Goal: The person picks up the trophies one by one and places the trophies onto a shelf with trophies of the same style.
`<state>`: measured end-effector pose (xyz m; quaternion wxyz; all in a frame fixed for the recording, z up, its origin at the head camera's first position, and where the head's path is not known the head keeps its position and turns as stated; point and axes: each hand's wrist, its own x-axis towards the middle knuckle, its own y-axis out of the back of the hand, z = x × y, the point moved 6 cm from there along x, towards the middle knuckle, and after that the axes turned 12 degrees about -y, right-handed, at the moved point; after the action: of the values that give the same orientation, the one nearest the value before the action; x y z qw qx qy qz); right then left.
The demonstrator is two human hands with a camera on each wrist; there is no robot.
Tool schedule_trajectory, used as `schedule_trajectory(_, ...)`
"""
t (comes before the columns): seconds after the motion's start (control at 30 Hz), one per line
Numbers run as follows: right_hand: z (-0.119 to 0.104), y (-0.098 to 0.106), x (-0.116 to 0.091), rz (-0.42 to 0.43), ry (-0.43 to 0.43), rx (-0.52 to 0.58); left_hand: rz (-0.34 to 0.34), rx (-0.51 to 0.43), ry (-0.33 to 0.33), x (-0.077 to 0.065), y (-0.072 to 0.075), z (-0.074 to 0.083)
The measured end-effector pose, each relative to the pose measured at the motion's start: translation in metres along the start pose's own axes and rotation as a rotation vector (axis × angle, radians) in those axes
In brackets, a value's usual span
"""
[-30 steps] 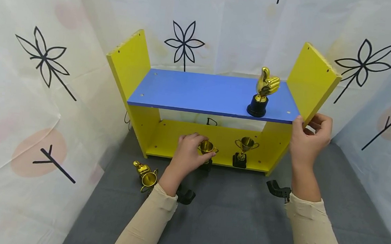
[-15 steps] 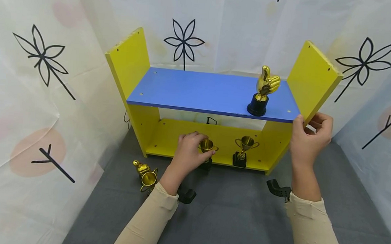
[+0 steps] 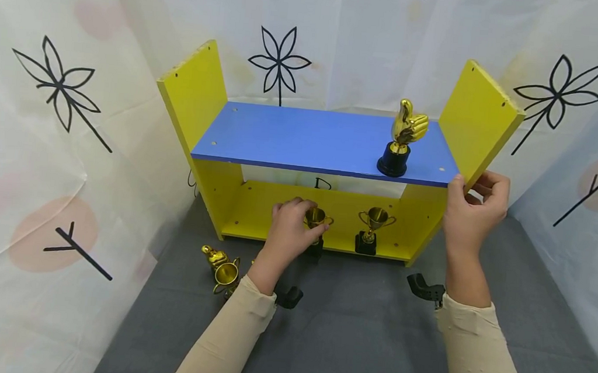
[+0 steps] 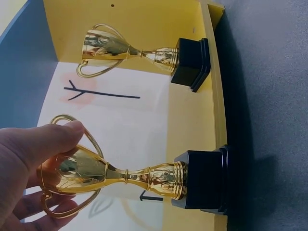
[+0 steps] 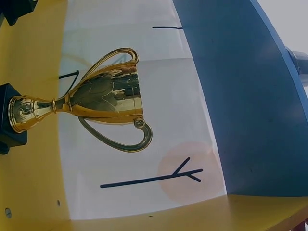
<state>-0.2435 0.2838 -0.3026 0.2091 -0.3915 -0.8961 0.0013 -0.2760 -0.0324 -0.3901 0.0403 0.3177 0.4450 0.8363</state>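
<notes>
My left hand (image 3: 289,229) pinches the bowl of a gold trophy cup (image 4: 79,171), with the thumb over the near side by one handle. The cup's black base (image 4: 202,178) is at the front edge of the lower yellow shelf (image 3: 255,206). To its right on the same shelf a matching trophy cup (image 3: 376,219) stands upright. My right hand (image 3: 473,218) grips the front edge of the right yellow side panel (image 3: 480,119), just where the blue shelf (image 3: 303,137) meets it. A gold thumbs-up trophy (image 3: 405,127) on a black base stands on the blue shelf's right part.
Left of my left forearm, more gold trophies are grouped on the grey cloth, among them a figure (image 3: 214,256) and a two-handled cup (image 3: 226,274), partly covered by the sleeve. The left yellow side panel (image 3: 195,93) rises above the blue shelf. White patterned cloth hangs behind.
The head view has shifted slightly. My left hand stays on the trophy cup with barely any movement, and my right hand keeps its grip on the side panel.
</notes>
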Motion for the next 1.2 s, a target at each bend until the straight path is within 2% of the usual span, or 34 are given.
schedule_trajectory(0.73, -0.007, -0.001, -0.004, 0.012, 0.006, 0.008, 0.045, 0.003, 0.058, 0.008, -0.004, -0.001)
schedule_trajectory(1.2, 0.002, 0.001, 0.001, 0.011, 0.001, -0.014, 0.090, -0.005, 0.061, 0.012, -0.008, -0.002)
